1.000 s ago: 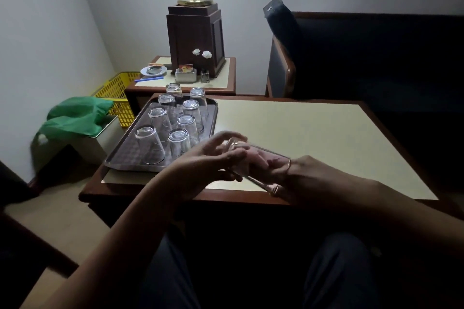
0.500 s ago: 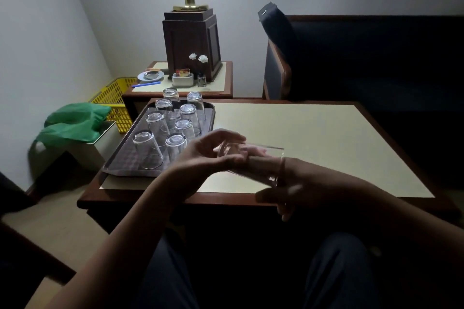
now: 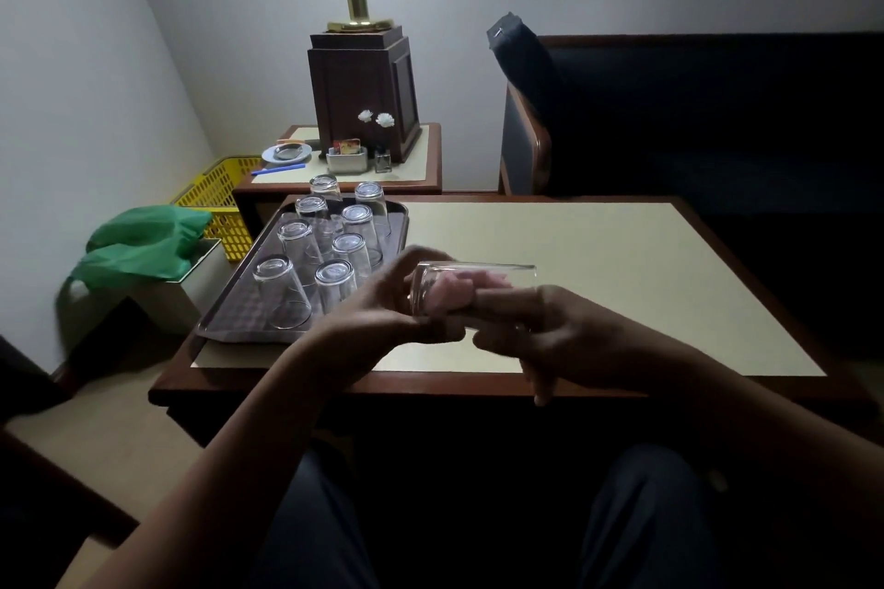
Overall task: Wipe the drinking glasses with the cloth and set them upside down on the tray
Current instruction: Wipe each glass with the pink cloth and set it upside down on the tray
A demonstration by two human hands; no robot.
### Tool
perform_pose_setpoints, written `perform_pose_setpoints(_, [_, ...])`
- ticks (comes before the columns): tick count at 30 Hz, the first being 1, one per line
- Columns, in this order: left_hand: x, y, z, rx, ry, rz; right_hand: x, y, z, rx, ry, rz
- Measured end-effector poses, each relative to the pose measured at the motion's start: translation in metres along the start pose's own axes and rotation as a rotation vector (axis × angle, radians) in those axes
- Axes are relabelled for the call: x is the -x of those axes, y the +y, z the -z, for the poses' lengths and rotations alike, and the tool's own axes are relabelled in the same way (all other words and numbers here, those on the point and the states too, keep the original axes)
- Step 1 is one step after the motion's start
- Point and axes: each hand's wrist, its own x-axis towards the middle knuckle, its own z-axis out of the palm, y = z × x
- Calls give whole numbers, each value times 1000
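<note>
Your left hand (image 3: 382, 301) is wrapped around the base end of the glass (image 3: 471, 289), fingers curled over the top and thumb underneath, gripping it. The glass lies on its side, long axis running left to right and close to level, base toward the tray and open mouth pointing right, toward your right hand (image 3: 550, 330). It's held up off the worktop (image 3: 598, 263), over the near edge, just right of the tray (image 3: 239, 320).

Inside the glass there's the pink cloth (image 3: 454, 289), bunched up and filling most of the bore. Your right hand is at the mouth, index finger pushed in behind the cloth, pressing it into the glass; the remaining fingers are loosely bent below the rim, one pointing down past the worktop's front edge. So: left hand closed on the glass, right hand working the cloth with one finger, not clenched.

On the tray, at the left end of the worktop, eight glasses (image 3: 282, 292) stand upside down in two rows running away from you, bases up, close together but I can't tell whether they touch. The rest of the worktop to the right is bare cream surface. Light is dim, so the far rim of the held glass shows only as a thin bright line.
</note>
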Motion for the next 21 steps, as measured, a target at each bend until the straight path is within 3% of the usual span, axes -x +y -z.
perform_pose_setpoints(1, [1,1,-1,-101,19,-60,1,-6,1,-185,-16,-81])
perform_pose_setpoints(3, [1,2,-4,-149,38,-97,3,-9,5,-287,-23,-137])
perform_pose_setpoints(4, [1,3,-4,-104,36,-68,3,-6,6,-200,1,-91])
perform_pose_setpoints(8, [-4,7,-4,123,2,239,1,12,1,619,152,275])
perform_pose_setpoints(10, [-6,4,-4,135,14,280,-1,24,-3,709,173,326])
perform_pose_setpoints(12, [-5,1,-4,73,64,191,0,20,-8,568,141,229])
perform_pose_setpoints(17, [-3,4,1,-401,143,-164,8,-8,4,-440,-108,-194])
perform_pose_setpoints(19, [-3,2,6,-459,183,-197,10,-8,9,-646,-58,-231])
perform_pose_setpoints(21, [0,0,10,-358,247,-185,10,-9,12,-787,27,-224])
